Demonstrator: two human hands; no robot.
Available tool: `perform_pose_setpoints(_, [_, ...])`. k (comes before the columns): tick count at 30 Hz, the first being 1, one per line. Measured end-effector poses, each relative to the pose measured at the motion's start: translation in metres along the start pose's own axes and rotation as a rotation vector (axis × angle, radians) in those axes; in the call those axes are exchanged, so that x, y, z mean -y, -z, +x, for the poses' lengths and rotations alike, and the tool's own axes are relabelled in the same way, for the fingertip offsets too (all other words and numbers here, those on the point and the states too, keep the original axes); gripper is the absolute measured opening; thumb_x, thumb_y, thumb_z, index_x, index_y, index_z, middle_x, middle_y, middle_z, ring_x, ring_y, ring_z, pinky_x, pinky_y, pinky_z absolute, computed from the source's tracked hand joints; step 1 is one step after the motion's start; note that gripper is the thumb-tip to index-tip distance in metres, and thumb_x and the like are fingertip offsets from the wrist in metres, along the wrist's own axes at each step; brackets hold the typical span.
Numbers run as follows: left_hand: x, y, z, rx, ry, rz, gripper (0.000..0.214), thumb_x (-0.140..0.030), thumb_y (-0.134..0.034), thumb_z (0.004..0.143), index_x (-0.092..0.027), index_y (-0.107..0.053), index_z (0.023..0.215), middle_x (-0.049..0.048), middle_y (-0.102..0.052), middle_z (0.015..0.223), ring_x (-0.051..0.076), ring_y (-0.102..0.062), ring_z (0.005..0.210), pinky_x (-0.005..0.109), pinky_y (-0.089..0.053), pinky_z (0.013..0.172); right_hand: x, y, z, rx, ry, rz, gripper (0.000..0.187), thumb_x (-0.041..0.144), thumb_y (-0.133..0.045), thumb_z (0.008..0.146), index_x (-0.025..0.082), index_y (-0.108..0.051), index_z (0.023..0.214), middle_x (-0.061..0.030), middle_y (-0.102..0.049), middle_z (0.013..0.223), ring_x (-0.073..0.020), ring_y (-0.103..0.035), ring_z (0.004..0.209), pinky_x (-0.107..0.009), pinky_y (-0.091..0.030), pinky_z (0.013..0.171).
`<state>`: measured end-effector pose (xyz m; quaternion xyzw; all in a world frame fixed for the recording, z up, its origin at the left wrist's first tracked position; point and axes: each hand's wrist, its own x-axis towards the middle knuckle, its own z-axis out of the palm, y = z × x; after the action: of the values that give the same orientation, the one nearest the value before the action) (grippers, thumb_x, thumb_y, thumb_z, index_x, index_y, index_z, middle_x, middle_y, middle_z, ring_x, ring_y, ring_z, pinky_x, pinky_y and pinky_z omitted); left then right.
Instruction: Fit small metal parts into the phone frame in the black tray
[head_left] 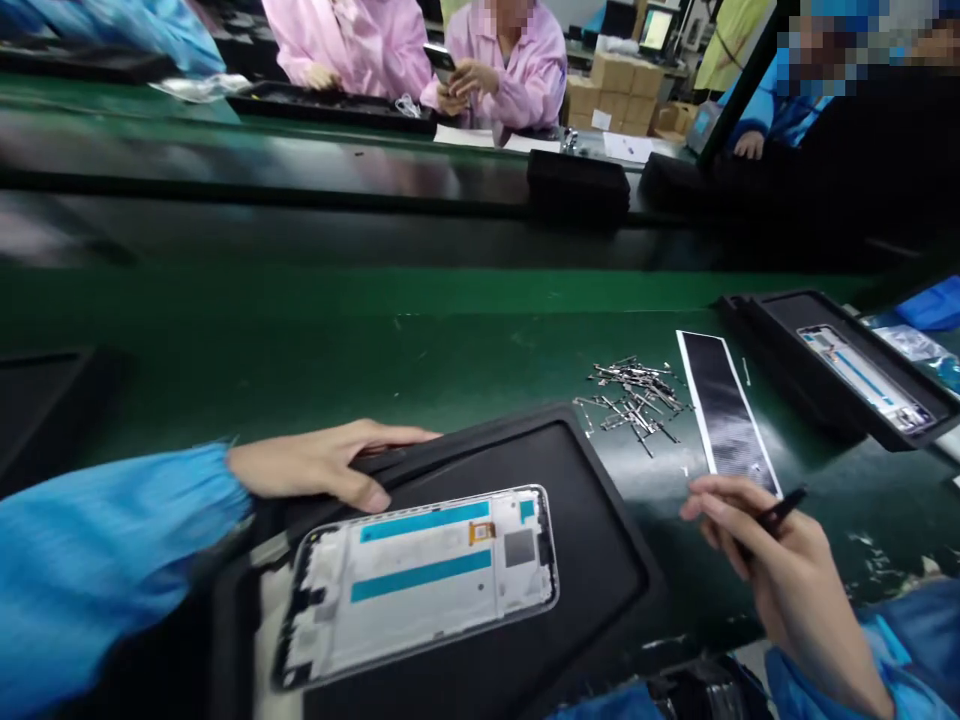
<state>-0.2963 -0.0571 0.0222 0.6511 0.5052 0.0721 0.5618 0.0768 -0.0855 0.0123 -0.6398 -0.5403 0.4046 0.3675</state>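
Note:
My left hand [330,462] grips the far left edge of a black tray [600,540], thumb on top and fingers curled over the rim. In the tray lies a white phone frame [420,580] with blue strips and a small orange tag. My right hand [780,570] is closed on black tweezers [780,512], tip pointing up and right, held just right of the tray. A pile of small metal parts [637,395] lies on the green bench beyond the tweezers, beside a long black strip [724,410].
A second black tray [780,310] with another phone frame [866,375] stands at the right. A dark conveyor belt [300,170] runs across behind the bench. People in pink and blue coats sit on the far side, near cardboard boxes [615,90].

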Motion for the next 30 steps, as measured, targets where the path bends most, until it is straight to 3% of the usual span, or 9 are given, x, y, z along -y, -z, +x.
perform_pose_setpoints(2, [-0.009,0.013,0.013,0.080,0.045,0.039,0.062,-0.038,-0.061,0.068,-0.020,-0.050,0.126,0.0055,-0.057,0.123,0.028,-0.054,0.111,0.029,-0.045,0.089,0.000,-0.001,0.017,0.000,0.051,-0.144,0.035,0.049,-0.056,0.075,0.016,-0.062,0.084,-0.0050,-0.063,0.069,-0.0102,-0.042,0.047,-0.024,-0.033,0.042])
perform_pose_setpoints(5, [-0.029,0.018,0.022,0.079,0.099,0.265,0.064,-0.047,-0.058,0.073,-0.022,-0.045,0.131,0.0068,-0.041,0.139,0.033,-0.038,0.126,0.037,-0.037,0.099,-0.002,-0.002,0.039,0.051,0.115,-0.299,0.027,0.045,-0.057,0.074,0.018,-0.062,0.073,-0.0028,-0.060,0.067,-0.0142,-0.050,0.058,-0.026,-0.037,0.053])
perform_pose_setpoints(9, [-0.048,-0.003,0.026,0.089,0.246,0.662,0.082,-0.051,-0.058,0.075,-0.011,-0.028,0.140,0.0177,-0.027,0.145,0.040,-0.023,0.132,0.050,-0.025,0.104,-0.005,-0.013,0.057,0.118,0.201,-0.485,0.013,0.032,-0.054,0.071,0.020,-0.058,0.067,-0.0014,-0.054,0.067,-0.0161,-0.050,0.062,-0.027,-0.033,0.057])
perform_pose_setpoints(14, [-0.047,-0.027,0.032,0.116,0.178,0.751,0.068,-0.041,-0.051,0.084,-0.013,-0.025,0.141,0.0155,-0.028,0.144,0.036,-0.025,0.133,0.048,-0.027,0.105,-0.009,-0.030,0.067,0.157,0.216,-0.590,0.005,0.016,-0.047,0.060,0.019,-0.047,0.056,-0.0008,-0.044,0.064,-0.0113,-0.032,0.048,-0.029,-0.017,0.051])
perform_pose_setpoints(16, [-0.046,-0.028,0.034,0.098,0.126,0.764,0.066,-0.040,-0.052,0.084,-0.013,-0.029,0.139,0.0165,-0.033,0.142,0.036,-0.029,0.131,0.048,-0.029,0.104,-0.008,-0.032,0.069,0.161,0.202,-0.568,0.005,0.015,-0.048,0.057,0.019,-0.046,0.054,-0.0005,-0.043,0.063,-0.0110,-0.031,0.048,-0.029,-0.017,0.051])
perform_pose_setpoints(19, [-0.047,-0.028,0.036,0.098,0.098,0.777,0.065,-0.037,-0.054,0.084,-0.012,-0.030,0.139,0.0173,-0.035,0.140,0.037,-0.030,0.130,0.047,-0.030,0.103,-0.005,-0.028,0.068,0.132,0.152,-0.471,0.004,0.020,-0.052,0.059,0.019,-0.051,0.055,-0.0007,-0.048,0.062,-0.0131,-0.041,0.054,-0.027,-0.025,0.054])
perform_pose_setpoints(23, [-0.054,-0.030,0.040,0.114,0.080,0.804,0.059,-0.031,-0.053,0.086,-0.011,-0.034,0.137,0.0178,-0.038,0.139,0.036,-0.032,0.129,0.045,-0.033,0.101,-0.003,-0.018,0.063,0.083,0.015,-0.241,0.018,0.036,-0.060,0.065,0.019,-0.059,0.060,-0.0020,-0.055,0.063,-0.0147,-0.049,0.059,-0.026,-0.035,0.054])
perform_pose_setpoints(27, [-0.066,-0.030,0.048,0.124,-0.045,0.824,0.063,-0.034,-0.065,0.078,-0.011,-0.043,0.132,0.0174,-0.047,0.131,0.035,-0.041,0.122,0.044,-0.035,0.097,-0.001,-0.015,0.057,0.061,-0.119,-0.004,0.022,0.039,-0.066,0.062,0.017,-0.061,0.060,-0.0027,-0.055,0.059,-0.0107,-0.044,0.049,-0.022,-0.027,0.039])
perform_pose_setpoints(30, [-0.083,-0.034,0.057,-0.008,-0.152,0.773,0.049,-0.039,-0.067,0.075,-0.014,-0.058,0.116,0.0130,-0.056,0.118,0.033,-0.050,0.108,0.043,-0.039,0.089,0.006,-0.020,0.048,0.070,-0.150,0.124,0.022,0.037,-0.070,0.060,0.017,-0.061,0.057,-0.0023,-0.053,0.056,-0.0085,-0.039,0.045,-0.020,-0.021,0.035])
